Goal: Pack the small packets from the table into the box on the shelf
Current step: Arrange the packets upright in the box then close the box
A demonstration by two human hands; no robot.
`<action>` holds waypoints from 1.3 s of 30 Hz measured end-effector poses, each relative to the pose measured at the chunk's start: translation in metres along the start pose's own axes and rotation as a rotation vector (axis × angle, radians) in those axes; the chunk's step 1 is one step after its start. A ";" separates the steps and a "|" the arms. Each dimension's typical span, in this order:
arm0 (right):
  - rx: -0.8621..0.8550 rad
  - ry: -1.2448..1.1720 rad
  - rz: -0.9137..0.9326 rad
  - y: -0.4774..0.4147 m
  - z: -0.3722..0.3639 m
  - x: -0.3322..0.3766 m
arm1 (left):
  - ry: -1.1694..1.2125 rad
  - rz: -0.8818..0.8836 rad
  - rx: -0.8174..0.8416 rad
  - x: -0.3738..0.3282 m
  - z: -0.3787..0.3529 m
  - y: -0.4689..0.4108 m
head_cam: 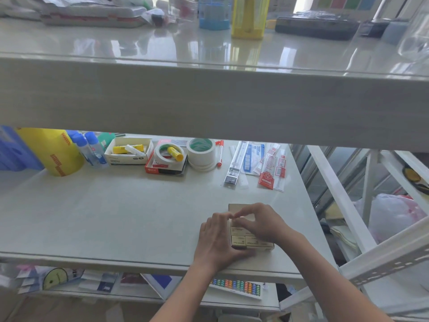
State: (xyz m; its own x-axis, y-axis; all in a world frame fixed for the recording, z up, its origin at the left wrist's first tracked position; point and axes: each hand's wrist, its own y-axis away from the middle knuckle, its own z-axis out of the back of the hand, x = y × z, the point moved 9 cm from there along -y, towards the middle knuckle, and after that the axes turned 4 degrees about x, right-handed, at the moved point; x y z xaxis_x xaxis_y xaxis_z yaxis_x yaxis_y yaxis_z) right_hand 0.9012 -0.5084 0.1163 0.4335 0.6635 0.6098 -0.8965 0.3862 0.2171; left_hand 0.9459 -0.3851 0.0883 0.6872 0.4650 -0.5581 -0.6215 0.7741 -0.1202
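Front right of shelf [116, 217]: cream box [239, 208], lined with rows of small packets [253, 241]; print blurred, unread. Box gripped at left side by left hand [216, 240]; far packets pinched under curled right hand [262, 223]. Beyond: red carton [160, 169], logo illegible; tape rolls [201, 154]; yellow roll [55, 152], red lettering unread.

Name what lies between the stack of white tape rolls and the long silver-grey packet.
A white marker pen with red ends lies beside the tape rolls, apart from the silver-grey packet; head view.
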 end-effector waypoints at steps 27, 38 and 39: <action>-0.014 -0.038 -0.066 0.003 0.002 -0.008 | -0.021 -0.010 -0.005 0.000 0.003 0.000; -0.210 -0.141 0.050 0.031 0.020 -0.003 | -0.020 -0.017 -0.007 0.000 0.002 -0.001; -0.301 -0.187 0.051 0.038 0.028 -0.007 | -0.021 -0.022 -0.012 -0.001 0.003 -0.001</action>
State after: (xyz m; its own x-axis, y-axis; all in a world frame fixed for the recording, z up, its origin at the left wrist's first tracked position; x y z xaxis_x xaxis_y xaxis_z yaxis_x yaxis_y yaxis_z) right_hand 0.8611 -0.5162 0.1414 0.3396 0.5684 0.7494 -0.8375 0.5453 -0.0341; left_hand 0.9471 -0.3848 0.0912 0.7084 0.4573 -0.5376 -0.6108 0.7789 -0.1421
